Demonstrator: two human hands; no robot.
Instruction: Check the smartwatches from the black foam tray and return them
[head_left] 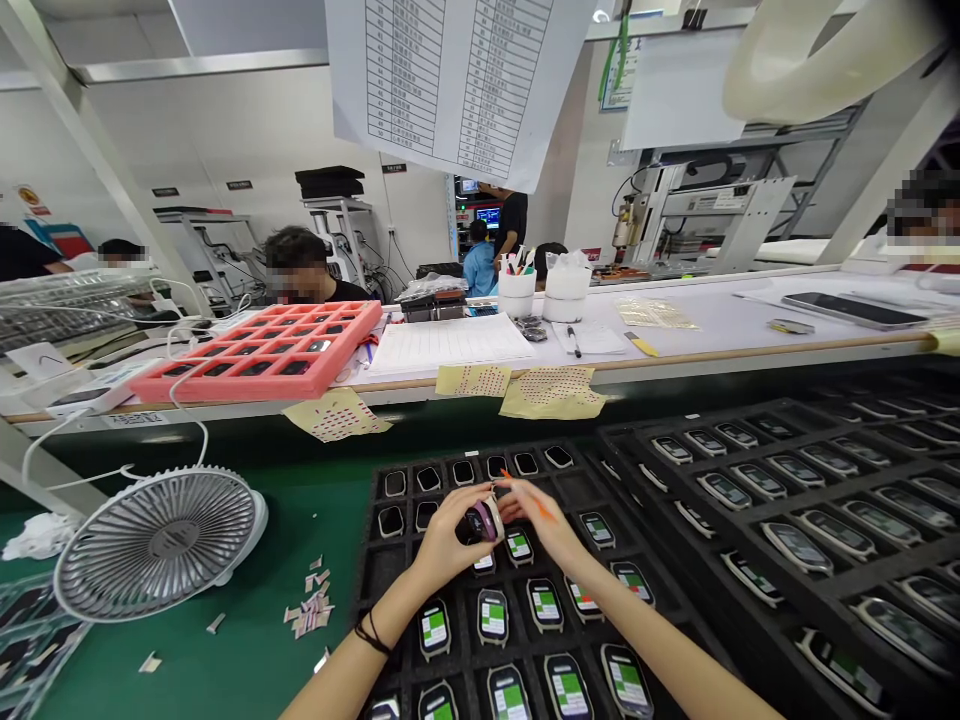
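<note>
The left hand (448, 540) is closed firmly around a small watch (481, 522), which has a dark, rounded body with a pale pink side, and holds it just above a black tray (373, 572). The right hand (541, 518) is curved, with the fingers close to the watch edge. An orange strip (547, 509) lies by these fingers, but one cannot tell if they grip it. Other watches (492, 616) with green screens sit in the tray's matte pockets.
</note>
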